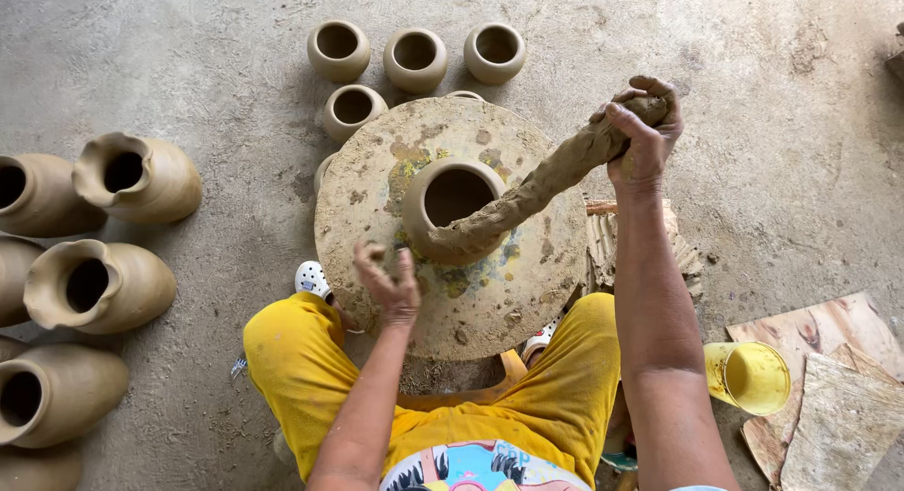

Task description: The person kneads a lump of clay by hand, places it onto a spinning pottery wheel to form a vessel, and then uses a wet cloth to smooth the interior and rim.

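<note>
Yellow-clad knees nearest; left hand (391, 286) spread loose on wheel disc (377, 185); right hand (644, 124) clenched on clay coil's (546, 182) raised end, coil draped onto pot (454, 204) between hands: judged soft, heavy, slippery, best supported underneath.

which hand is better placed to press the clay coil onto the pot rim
Left. The left hand hangs beside the pot where the coil lands; the right hand holds the coil's far end, raised away.

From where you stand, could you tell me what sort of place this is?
Probably a pottery workshop: a clay-smeared wheel carries a pot, unfired jugs lie on the concrete floor, and the right hand holds a clay coil.
</note>
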